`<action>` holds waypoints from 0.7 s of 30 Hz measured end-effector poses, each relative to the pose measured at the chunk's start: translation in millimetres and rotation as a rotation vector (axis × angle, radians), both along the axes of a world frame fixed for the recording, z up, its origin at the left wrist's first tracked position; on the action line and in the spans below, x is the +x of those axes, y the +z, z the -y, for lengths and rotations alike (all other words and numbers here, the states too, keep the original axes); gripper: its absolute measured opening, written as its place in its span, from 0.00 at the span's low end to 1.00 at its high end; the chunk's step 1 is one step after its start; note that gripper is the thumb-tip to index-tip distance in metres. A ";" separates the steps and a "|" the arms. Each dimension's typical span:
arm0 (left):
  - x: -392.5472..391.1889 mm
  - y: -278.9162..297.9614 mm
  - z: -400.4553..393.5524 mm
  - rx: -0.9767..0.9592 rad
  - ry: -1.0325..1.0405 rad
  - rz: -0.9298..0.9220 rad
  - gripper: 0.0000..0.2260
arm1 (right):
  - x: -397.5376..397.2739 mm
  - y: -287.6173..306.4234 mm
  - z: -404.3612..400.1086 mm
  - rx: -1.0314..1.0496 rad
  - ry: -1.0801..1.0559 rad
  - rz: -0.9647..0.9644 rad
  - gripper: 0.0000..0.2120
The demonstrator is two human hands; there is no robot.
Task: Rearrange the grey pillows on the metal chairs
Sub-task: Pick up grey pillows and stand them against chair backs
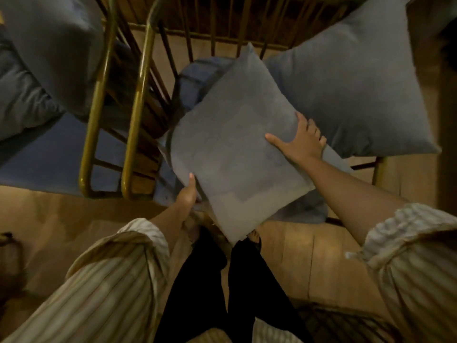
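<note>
A square grey pillow (235, 144) is held tilted over the seat of a brass-coloured metal chair (138, 100). My left hand (186, 194) grips its lower left edge, fingers hidden behind it. My right hand (299, 141) presses flat on its right side, fingers curled around the edge. A second, larger grey pillow (351, 82) leans at the right of the same chair. Another grey pillow (52, 45) rests on the neighbouring chair (99, 95) at the upper left.
Blue seat cushions lie on both chairs, one (49, 162) at the left and one (197, 75) under the held pillow. The two chairs' brass arms stand close side by side. Tan floor (309, 256) lies under my feet.
</note>
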State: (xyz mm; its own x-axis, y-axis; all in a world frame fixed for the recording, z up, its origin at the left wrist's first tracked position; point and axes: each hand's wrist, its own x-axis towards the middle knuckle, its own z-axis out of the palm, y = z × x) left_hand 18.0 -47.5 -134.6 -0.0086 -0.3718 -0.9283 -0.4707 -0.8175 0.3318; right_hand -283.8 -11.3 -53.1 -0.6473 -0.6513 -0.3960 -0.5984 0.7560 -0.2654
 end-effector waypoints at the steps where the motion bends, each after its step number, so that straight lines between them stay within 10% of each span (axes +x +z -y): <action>1: -3.5 -5.0 -1.6 0.007 0.059 -0.010 0.28 | -1.1 -0.6 0.2 -0.009 -0.006 -0.014 0.56; 8: -15.8 9.9 -10.7 0.126 0.568 -0.199 0.38 | -9.1 12.3 0.2 -0.083 -0.125 0.017 0.57; 21: -8.9 128.9 -7.5 -0.145 0.622 -0.423 0.33 | -34.5 105.5 -44.3 -0.374 -0.332 0.586 0.31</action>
State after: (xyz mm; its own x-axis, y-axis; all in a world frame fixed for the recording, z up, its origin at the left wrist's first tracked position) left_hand 9.1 -40.0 -5.7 -0.1019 -0.5428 -0.8337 0.2530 -0.8246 0.5060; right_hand -318.3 33.0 52.4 -0.5845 -0.6175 -0.5264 -0.0386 0.6692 -0.7421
